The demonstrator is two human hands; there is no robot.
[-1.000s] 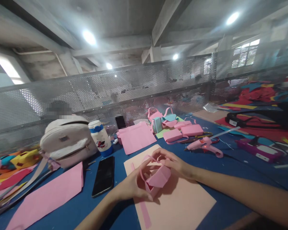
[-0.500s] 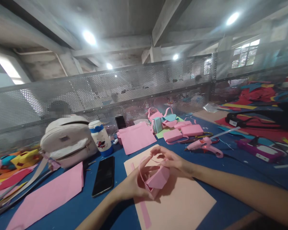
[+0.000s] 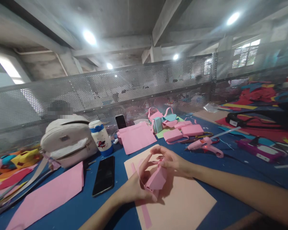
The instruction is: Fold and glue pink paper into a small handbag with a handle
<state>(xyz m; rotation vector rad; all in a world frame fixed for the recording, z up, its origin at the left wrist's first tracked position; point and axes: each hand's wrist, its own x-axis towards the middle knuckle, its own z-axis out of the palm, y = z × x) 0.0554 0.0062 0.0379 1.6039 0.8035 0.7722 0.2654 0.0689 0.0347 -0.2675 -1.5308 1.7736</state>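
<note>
Between my hands is a small pink paper bag (image 3: 156,179) with a folded flap and a thin strap, held over a peach-coloured sheet (image 3: 182,204). My left hand (image 3: 133,187) grips it from the left, with the thumb at its lower edge and the fingers behind it. My right hand (image 3: 171,161) pinches the bag's upper right edge. Part of the bag is hidden by my fingers. A pink strip (image 3: 146,215) lies on the peach sheet, just below my left hand.
Left of the sheet are a black phone (image 3: 104,176), pink sheets (image 3: 52,198), a bottle (image 3: 101,139) and a white backpack (image 3: 68,140). Behind my hands lie small pink bags (image 3: 192,130). A pink glue gun (image 3: 204,145) with its cord rests to the right, near a purple box (image 3: 260,150).
The pink bag has turned slightly, and its flap now stands more upright. The fingers of my right hand have closed in on its upper edge. My left hand has shifted a little.
</note>
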